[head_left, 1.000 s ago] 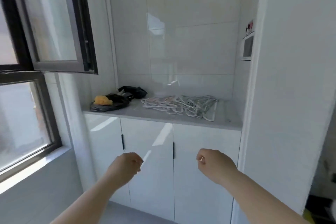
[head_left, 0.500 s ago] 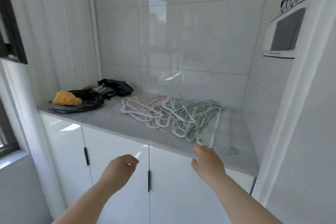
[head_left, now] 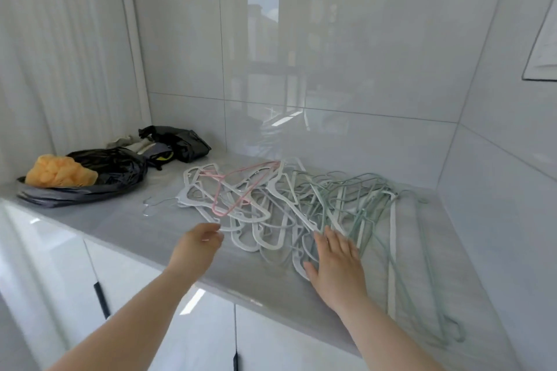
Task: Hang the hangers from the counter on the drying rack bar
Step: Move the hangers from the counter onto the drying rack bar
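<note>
1. the hangers (head_left: 286, 205) lie in one tangled, flat pile on the grey counter (head_left: 144, 232), from its middle out toward the right-hand wall.
2. pile make-up: white hangers (head_left: 256, 229) on the left and near side, one pink hanger (head_left: 232, 187) across the top of them, pale green hangers (head_left: 364, 199) on the right, some trailing toward the counter's near edge.
3. a thin wire hook (head_left: 149, 205) lies on the counter just left of the pile, apart from it.
4. left hand (head_left: 197, 247): over the counter's front part, fingers loosely curled, tips at the near edge of a white hanger. whether they actually pinch it i cannot tell (motion blur there).
5. right hand (head_left: 336, 265): palm down, fingers straight and spread, grasping nothing, laid over the near side of the pile where white meets green. fingertips are blurred.
6. far left of the counter: a flattened black bag (head_left: 99, 178) with an orange lumpy bundle (head_left: 58, 173) resting on it.
7. behind that, in the corner against the tiled wall (head_left: 346, 48), a second black bag (head_left: 180, 141) with some pale cloth beside it.
8. under the counter: glossy white cabinet doors (head_left: 45, 274) with dark handles.
</note>
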A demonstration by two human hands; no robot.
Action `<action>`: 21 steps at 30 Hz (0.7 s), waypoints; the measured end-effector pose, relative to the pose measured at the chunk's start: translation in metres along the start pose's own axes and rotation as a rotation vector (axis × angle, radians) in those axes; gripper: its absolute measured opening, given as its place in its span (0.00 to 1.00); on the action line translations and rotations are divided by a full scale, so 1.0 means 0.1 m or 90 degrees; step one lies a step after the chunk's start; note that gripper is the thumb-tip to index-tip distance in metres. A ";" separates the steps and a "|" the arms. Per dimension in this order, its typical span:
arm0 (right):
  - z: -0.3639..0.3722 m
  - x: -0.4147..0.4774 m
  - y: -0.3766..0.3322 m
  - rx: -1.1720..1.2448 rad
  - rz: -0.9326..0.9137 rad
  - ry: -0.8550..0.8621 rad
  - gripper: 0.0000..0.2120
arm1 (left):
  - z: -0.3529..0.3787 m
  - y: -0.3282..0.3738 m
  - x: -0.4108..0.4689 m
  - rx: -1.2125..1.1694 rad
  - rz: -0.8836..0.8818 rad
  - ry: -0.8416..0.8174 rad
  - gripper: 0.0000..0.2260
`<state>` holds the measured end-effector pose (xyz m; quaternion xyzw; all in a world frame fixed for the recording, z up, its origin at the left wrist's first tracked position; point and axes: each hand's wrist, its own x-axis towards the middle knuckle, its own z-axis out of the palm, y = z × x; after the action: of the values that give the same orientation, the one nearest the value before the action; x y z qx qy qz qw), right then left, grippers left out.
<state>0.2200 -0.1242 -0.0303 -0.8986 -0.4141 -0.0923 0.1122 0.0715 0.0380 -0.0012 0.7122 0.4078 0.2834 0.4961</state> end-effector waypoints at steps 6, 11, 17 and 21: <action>0.23 0.08 0.03 0.019 0.005 0.067 0.23 | 0.12 0.11 0.68 -0.176 -0.148 0.000 0.17; 0.29 0.14 0.06 0.000 0.014 0.130 0.23 | 0.20 0.15 0.99 -0.196 -0.216 -0.044 0.08; 0.34 0.17 0.07 -0.024 -0.011 0.140 0.21 | 0.26 0.15 1.11 -0.250 -0.205 -0.052 0.06; 0.37 0.19 0.07 -0.027 -0.013 0.166 0.21 | 0.18 0.18 1.12 -0.275 -0.147 -0.015 0.07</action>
<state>0.2399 -0.1046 -0.0621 -0.8768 -0.4033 -0.2180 0.1451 0.1482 0.1226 0.0095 0.5414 0.4104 0.2976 0.6708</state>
